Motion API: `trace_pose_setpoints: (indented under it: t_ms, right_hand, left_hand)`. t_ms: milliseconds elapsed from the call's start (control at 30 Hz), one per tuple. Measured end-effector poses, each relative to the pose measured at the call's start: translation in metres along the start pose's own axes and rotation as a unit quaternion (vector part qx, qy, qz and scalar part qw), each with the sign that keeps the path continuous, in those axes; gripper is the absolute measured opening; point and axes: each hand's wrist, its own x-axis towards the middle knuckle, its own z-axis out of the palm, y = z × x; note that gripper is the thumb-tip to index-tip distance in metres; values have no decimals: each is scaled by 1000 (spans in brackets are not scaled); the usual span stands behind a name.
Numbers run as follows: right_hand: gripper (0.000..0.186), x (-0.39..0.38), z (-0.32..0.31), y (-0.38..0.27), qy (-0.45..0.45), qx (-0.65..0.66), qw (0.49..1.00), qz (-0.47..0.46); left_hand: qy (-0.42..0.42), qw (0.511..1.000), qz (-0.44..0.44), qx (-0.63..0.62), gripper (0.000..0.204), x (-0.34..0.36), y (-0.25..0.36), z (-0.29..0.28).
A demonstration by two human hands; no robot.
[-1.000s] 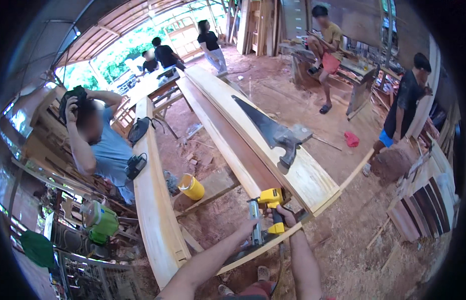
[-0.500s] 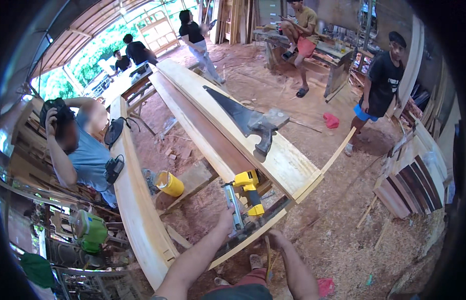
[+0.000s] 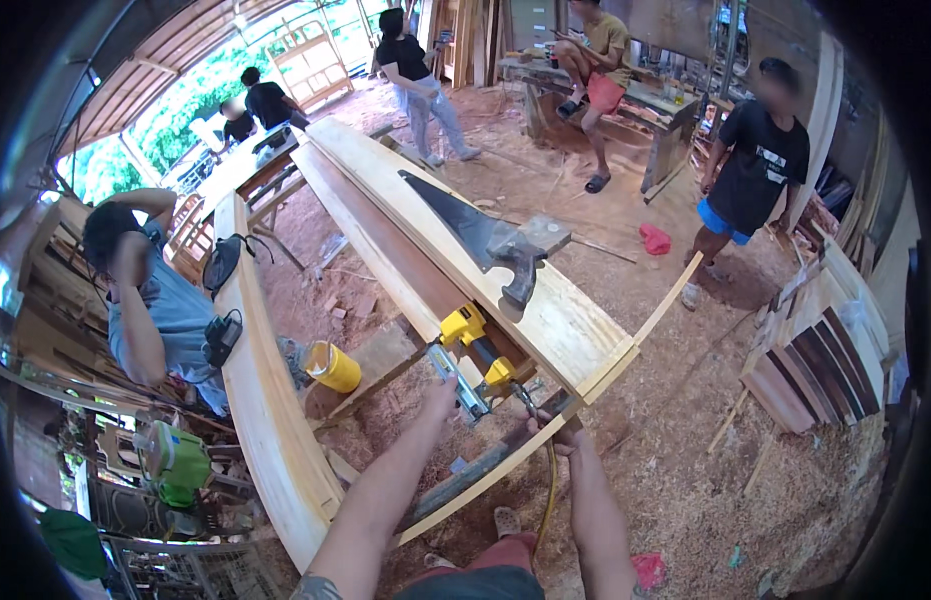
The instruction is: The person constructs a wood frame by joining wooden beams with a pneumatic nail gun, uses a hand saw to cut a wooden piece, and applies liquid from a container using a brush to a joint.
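A yellow and black nail gun (image 3: 463, 324) is held tilted above the near ends of the long boards. My left hand (image 3: 442, 396) is closed around its silver magazine. At the tail end of the nail gun, my right hand (image 3: 557, 433) grips an air hose (image 3: 553, 485). The hose's metal fitting (image 3: 526, 398) meets the gun's handle end; whether it is locked on cannot be seen. Beneath both hands runs a thin curved wood strip (image 3: 482, 487). A handsaw (image 3: 465, 222) with a dark handle lies on the wide pale plank (image 3: 577, 325) beyond my right hand.
A yellow bucket (image 3: 335, 368) stands on a board at left. Another long plank (image 3: 268, 400) stretches along the left, with a person in blue-grey (image 3: 175, 310) behind it. Stacked curved boards (image 3: 810, 370) lean at right near a standing person (image 3: 755, 160). Wood shavings cover the floor.
My right hand has risen, bringing the hose fitting up to the nail gun's end. The gun has tilted and shifted slightly left. The standing people at right and at the back have shifted.
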Motion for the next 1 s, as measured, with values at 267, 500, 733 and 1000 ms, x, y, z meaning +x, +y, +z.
trace_pose_setpoints:
  t_ms: [267,500,733,1000]
  right_hand:
    - [29,1,-23,-37,51,-100,993,-39]
    - [31,-12,-17,-32,184,-161,967,-78]
    - [8,-94,-57,11,495,-292,786,-226]
    - [7,-96,103,-55,411,-374,714,-425]
  left_hand:
    - [-63,992,-7,-109,38,12,5,4]
    - [-80,995,9,-66,39,-15,10,6]
    - [-96,946,241,196,47,-57,-34,-47]
    - [13,969,210,132,27,-240,-8,-157]
